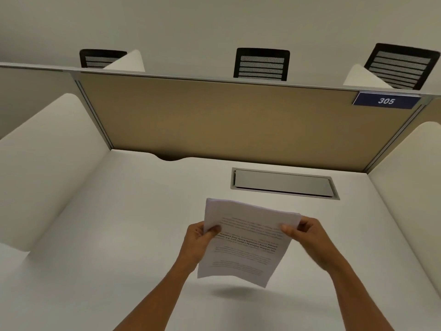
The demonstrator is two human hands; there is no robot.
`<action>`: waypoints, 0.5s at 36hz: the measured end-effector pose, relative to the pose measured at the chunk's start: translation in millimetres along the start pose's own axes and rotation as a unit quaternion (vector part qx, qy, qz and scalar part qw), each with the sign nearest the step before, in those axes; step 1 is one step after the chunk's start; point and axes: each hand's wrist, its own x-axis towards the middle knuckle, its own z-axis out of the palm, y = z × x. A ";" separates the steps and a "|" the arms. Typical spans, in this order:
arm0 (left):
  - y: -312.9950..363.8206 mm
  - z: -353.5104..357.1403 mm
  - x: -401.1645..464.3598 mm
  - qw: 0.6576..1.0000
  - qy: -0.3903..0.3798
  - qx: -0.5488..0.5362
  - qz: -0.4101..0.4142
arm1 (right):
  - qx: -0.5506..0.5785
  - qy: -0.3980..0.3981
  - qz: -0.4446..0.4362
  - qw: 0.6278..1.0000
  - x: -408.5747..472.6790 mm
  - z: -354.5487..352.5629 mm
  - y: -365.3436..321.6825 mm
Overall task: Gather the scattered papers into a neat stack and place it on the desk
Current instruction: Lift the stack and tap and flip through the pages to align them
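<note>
Both hands are clamped on the stack of papers (245, 242), held up just above the table (119, 235) at lower centre of the frame. The left hand (200, 237) pinches the stack's left edge, the right hand (303, 231) grips the upper right corner. A shadow falls on the table beneath. Further up, right of centre, the recessed cable tray (284, 183) has its lid closed; what it holds is hidden.

Head cam, down-fwd over desk (119, 235).
</note>
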 end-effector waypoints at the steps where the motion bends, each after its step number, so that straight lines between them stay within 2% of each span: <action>1: -2.0 0.1 -0.9 1.000 0.003 -0.010 -0.004 | 0.016 -0.001 0.010 1.000 -0.8 5.8 6.1; 4: -7.7 0.2 -3.7 1.000 0.010 -0.023 -0.012 | 0.033 0.021 0.030 0.999 -1.7 24.7 21.5; 11: -22.5 -8.4 -5.2 1.000 0.011 0.005 -0.021 | 0.032 0.147 0.026 0.988 -4.1 58.4 41.7; 18: -22.1 -11.0 -3.9 0.999 0.017 0.022 -0.016 | 0.045 0.162 0.026 0.985 -8.4 72.8 52.4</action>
